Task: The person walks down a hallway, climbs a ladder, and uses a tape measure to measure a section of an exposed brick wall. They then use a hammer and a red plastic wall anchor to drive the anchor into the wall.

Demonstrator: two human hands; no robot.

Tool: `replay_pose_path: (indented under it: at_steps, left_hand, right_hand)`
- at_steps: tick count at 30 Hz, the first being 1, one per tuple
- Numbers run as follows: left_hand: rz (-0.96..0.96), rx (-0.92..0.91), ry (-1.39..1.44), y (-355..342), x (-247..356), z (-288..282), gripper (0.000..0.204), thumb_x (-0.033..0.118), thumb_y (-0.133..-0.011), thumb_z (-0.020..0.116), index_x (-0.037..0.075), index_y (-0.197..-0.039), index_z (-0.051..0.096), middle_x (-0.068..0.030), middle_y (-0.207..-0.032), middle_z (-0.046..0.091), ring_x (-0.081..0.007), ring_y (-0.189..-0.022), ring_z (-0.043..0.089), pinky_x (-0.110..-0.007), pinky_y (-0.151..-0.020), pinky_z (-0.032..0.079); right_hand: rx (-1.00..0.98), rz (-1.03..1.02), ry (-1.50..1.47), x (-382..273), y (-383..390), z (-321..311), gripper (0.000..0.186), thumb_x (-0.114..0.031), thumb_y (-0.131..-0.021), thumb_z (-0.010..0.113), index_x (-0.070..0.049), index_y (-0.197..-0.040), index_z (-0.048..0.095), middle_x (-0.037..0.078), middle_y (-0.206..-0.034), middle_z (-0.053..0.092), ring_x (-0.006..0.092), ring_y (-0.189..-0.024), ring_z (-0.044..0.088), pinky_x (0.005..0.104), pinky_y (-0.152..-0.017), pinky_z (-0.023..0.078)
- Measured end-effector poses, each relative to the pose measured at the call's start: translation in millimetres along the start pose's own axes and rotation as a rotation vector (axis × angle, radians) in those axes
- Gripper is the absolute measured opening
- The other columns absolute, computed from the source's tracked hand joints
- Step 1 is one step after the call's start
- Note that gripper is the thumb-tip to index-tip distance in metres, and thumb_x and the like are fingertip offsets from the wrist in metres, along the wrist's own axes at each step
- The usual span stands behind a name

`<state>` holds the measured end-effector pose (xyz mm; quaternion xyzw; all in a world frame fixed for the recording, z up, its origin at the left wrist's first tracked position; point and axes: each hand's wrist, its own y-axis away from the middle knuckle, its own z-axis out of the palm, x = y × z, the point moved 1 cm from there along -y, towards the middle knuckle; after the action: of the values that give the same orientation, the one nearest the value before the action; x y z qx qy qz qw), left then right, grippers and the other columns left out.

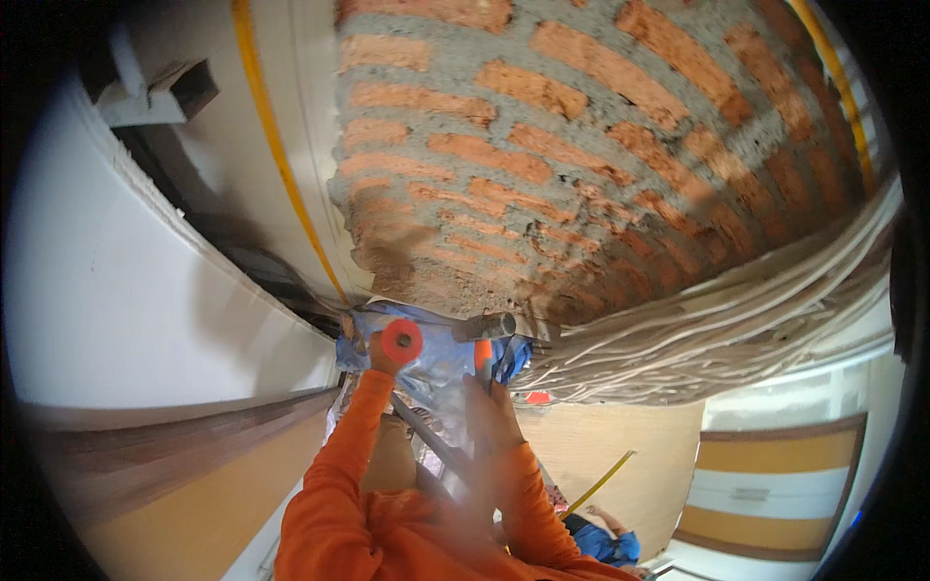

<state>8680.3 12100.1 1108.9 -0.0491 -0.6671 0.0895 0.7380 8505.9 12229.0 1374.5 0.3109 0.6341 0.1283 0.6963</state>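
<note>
My left hand [381, 356] is closed round a chisel [402, 340], which shows mostly as its round red hand guard with a dark centre. To its right, my right hand [496, 416] grips a hammer [484, 327] with a dark head and an orange band below it. The hammer head is up, apart from the chisel and a little to its right. Motion blurs part of my right hand and wrist. Beyond both tools rises the bare brick wall [504, 165], with rough grey mortar between orange bricks. My fingers on the chisel are partly hidden by the guard.
Crumpled blue plastic sheeting [441, 334] lies below the wall. Many pale cables [717, 310] run along the right. A grey metal bar [426, 431] slants between my arms. At the lower right is another person in blue [605, 542], beside a yellow strip [599, 481]. A white panel [145, 271] stands left.
</note>
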Motion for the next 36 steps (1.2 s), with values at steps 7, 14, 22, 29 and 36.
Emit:
replay_pose_path:
  at_steps: [7, 14, 22, 29, 36]
  left_hand:
    - [0.515, 0.354, -0.25, -124, 193, -29, 0.02, 0.002, -0.079, 0.069, 0.001, -0.098, 0.063, -0.0084, -0.098, 0.065, -0.0214, -0.091, 0.061, -0.035, -0.085, 0.048]
    - [1.016, 0.295, -0.573, -251, 361, -64, 0.039, 0.011, -0.09, 0.061, -0.004, -0.126, 0.055, -0.0167, -0.127, 0.058, -0.025, -0.108, 0.06, -0.036, -0.097, 0.046]
    - [1.3, 0.453, -0.649, -267, 425, -7, 0.022, 0.014, -0.086, 0.063, 0.0, -0.102, 0.059, -0.0144, -0.099, 0.059, -0.0283, -0.08, 0.059, -0.044, -0.077, 0.053]
    - [1.758, 0.713, -1.466, -286, 416, -15, 0.017, 0.013, -0.083, 0.065, 0.003, -0.074, 0.053, -0.0129, -0.076, 0.054, -0.0288, -0.064, 0.053, -0.043, -0.068, 0.051]
    - [1.559, 0.548, -1.196, -334, 399, -36, 0.015, 0.014, -0.084, 0.058, 0.008, -0.072, 0.052, -0.0087, -0.064, 0.05, -0.0283, -0.058, 0.05, -0.042, -0.057, 0.042]
  right_hand:
    - [-0.052, 0.077, -0.389, -5, 47, -42, 0.017, -0.026, -0.094, 0.06, -0.015, -0.085, 0.052, -0.008, -0.052, 0.035, 0.0046, -0.037, 0.032, 0.0249, -0.033, 0.023]
    - [0.086, -0.108, -0.325, 17, 74, -75, 0.022, -0.027, -0.093, 0.061, -0.009, -0.086, 0.05, -0.004, -0.056, 0.039, 0.0075, -0.042, 0.037, 0.027, -0.037, 0.029]
    - [0.225, -0.246, -0.271, 11, 145, -114, 0.031, -0.032, -0.095, 0.059, -0.003, -0.092, 0.048, 0.003, -0.055, 0.047, 0.0127, -0.039, 0.046, 0.0303, -0.034, 0.036]
    - [0.543, -0.422, 0.054, 54, 203, -149, 0.036, -0.034, -0.095, 0.058, 0.001, -0.101, 0.058, 0.006, -0.063, 0.054, 0.0171, -0.05, 0.053, 0.034, -0.047, 0.043]
    - [1.035, -0.172, 0.092, 127, 303, -185, 0.033, -0.028, -0.086, 0.062, 0.003, -0.096, 0.064, 0.017, -0.069, 0.061, 0.0278, -0.063, 0.06, 0.041, -0.063, 0.046]
